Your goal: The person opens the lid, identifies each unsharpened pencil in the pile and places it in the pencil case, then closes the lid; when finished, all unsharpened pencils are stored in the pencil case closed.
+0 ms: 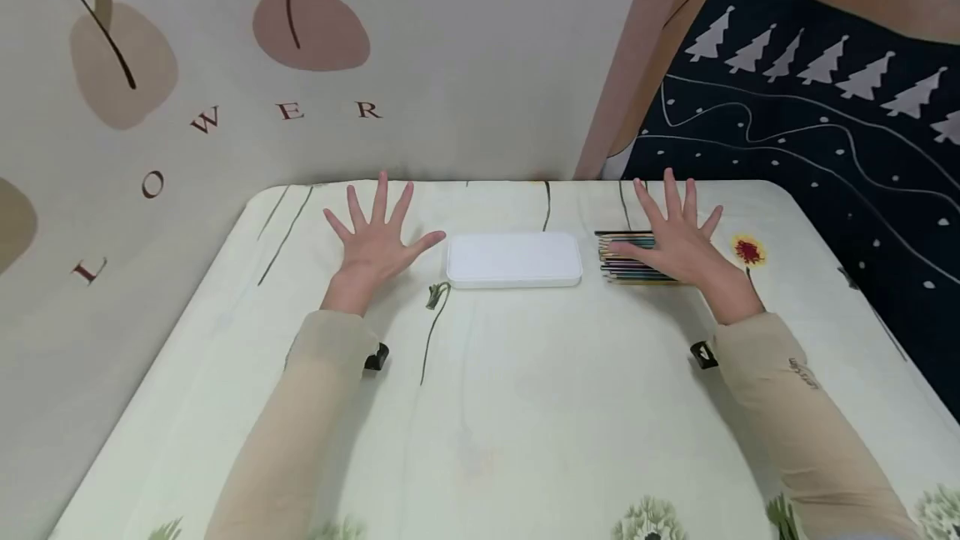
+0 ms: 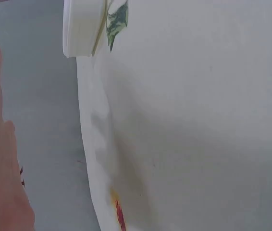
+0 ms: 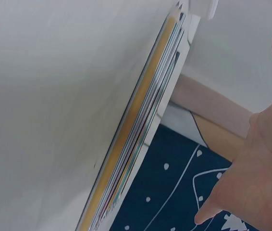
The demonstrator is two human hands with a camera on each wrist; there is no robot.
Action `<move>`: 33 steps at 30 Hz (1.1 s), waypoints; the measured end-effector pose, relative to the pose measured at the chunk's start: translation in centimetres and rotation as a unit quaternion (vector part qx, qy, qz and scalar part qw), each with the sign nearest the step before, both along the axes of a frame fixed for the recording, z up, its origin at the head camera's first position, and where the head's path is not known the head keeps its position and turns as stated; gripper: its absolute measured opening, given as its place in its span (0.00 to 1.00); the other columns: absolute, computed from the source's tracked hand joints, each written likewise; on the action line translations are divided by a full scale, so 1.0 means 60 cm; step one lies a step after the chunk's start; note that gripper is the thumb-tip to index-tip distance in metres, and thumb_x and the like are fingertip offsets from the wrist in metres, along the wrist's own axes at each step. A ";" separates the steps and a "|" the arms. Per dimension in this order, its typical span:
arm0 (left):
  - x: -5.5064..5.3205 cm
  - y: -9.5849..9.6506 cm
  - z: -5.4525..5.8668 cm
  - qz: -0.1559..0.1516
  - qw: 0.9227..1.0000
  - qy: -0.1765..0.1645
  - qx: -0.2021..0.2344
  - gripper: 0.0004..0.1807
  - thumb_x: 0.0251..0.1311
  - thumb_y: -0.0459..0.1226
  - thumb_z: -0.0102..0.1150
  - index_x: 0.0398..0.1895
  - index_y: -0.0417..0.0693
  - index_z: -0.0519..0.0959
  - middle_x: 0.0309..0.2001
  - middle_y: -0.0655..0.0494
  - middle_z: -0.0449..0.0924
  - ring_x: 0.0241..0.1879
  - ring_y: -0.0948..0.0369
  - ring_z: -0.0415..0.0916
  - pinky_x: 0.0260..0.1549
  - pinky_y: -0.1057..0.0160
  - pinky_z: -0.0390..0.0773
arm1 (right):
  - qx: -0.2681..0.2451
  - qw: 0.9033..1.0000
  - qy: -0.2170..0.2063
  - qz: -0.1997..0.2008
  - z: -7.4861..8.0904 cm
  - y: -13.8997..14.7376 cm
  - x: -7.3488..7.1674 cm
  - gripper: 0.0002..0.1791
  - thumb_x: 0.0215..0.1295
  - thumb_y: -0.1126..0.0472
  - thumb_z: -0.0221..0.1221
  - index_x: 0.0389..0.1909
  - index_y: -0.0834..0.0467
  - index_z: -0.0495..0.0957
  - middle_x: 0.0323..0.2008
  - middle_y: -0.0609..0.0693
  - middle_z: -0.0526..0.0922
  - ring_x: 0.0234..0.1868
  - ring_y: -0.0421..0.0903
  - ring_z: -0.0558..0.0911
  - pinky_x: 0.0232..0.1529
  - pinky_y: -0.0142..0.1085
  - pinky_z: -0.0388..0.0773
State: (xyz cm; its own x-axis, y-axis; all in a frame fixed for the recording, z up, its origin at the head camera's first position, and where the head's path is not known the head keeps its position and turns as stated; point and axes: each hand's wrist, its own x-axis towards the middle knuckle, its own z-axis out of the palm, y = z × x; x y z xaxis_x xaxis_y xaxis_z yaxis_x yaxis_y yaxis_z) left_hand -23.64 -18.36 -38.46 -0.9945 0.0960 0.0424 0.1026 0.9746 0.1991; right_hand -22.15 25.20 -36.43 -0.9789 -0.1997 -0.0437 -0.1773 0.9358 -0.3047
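My left hand point(image 1: 371, 248) is held over the table with its fingers spread straight, just left of a white flat case point(image 1: 514, 259) with rounded corners. The case lies lengthwise across the table, and its end point(image 2: 84, 29) shows at the top of the left wrist view. To the right of the case, several colored pencils point(image 1: 637, 273) lie side by side in a row. My right hand point(image 1: 681, 244), fingers also spread, hovers above them and hides their right ends. In the right wrist view the pencils point(image 3: 126, 130) run diagonally, a yellow one nearest. Neither hand holds anything.
A pale cloth printed with flowers covers the table point(image 1: 525, 407). Behind it stands a light wall hanging point(image 1: 480, 65) with letters and flower shapes. Dark fabric point(image 1: 795, 115) with white trees hangs beyond the right edge. A small black device point(image 1: 377, 357) sits at each wrist.
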 end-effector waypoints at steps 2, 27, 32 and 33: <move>0.002 0.002 0.000 -0.001 1.000 -0.007 0.012 0.54 0.54 0.80 0.32 0.79 0.73 0.30 0.77 0.64 0.07 0.75 0.34 0.11 0.63 0.19 0.17 | -0.007 1.000 -0.002 0.003 -0.001 -0.006 0.000 0.59 0.61 0.26 0.53 0.80 0.43 0.28 0.77 0.54 0.13 0.76 0.64 0.15 0.61 0.81 0.17; 0.002 0.041 -0.048 -0.122 0.926 -0.177 0.311 0.56 0.56 0.54 0.70 0.81 0.65 0.43 0.82 0.56 0.41 0.80 0.49 0.47 0.78 0.44 0.52 | -0.150 0.971 -0.075 0.170 -0.036 -0.104 -0.026 0.49 0.58 0.55 0.71 0.75 0.64 0.57 0.77 0.63 0.56 0.79 0.61 0.54 0.79 0.57 0.52; -0.002 0.042 -0.057 -0.139 0.911 -0.202 0.331 0.55 0.54 0.45 0.74 0.80 0.54 0.48 0.81 0.49 0.46 0.79 0.48 0.50 0.78 0.50 0.56 | -0.138 0.968 -0.067 0.197 -0.041 -0.107 -0.031 0.45 0.56 0.59 0.72 0.71 0.69 0.63 0.73 0.66 0.62 0.76 0.63 0.58 0.77 0.57 0.55; -0.003 0.043 -0.059 -0.138 0.910 -0.203 0.333 0.55 0.54 0.44 0.74 0.80 0.54 0.49 0.81 0.50 0.46 0.79 0.49 0.50 0.77 0.51 0.56 | -0.134 0.969 -0.069 0.198 -0.042 -0.105 -0.031 0.45 0.55 0.59 0.73 0.71 0.69 0.63 0.74 0.66 0.62 0.76 0.63 0.58 0.77 0.57 0.55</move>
